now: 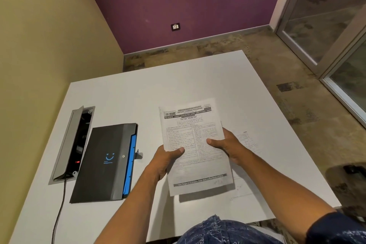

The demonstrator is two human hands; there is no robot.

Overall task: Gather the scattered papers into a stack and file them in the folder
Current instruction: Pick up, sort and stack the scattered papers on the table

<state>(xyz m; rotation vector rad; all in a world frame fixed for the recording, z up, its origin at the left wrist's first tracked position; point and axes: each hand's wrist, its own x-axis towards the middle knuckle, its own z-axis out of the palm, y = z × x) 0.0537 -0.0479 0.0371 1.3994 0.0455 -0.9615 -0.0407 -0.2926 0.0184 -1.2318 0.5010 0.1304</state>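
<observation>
1. Papers (195,144): a thin sheaf of printed sheets, held lifted over the middle of the table (178,81), toward its near edge. Judged light, limp and apt to sag or fan apart; best held by both long edges, as here, and squared against the tabletop before filing.
2. Left hand (168,157): gripped the sheaf's left edge, thumb curled over the printed face, fingers hidden beneath.
3. Right hand (227,145): gripped the right edge likewise, thumb on top.
4. Loose sheets (245,140): lay flat on the table beneath and to the right of the held sheaf, toward the right edge, not yet gathered. Judged slippery on the smooth top; a corner would need lifting or sliding.
5. Folder (105,162): black, closed, blue dividers showing along its right side; lay toward the table's left edge. Judged stiffer than the paper; its flap clasp would need opening first.
6. Cable box (73,142): recessed, lid raised, just beside the folder.
</observation>
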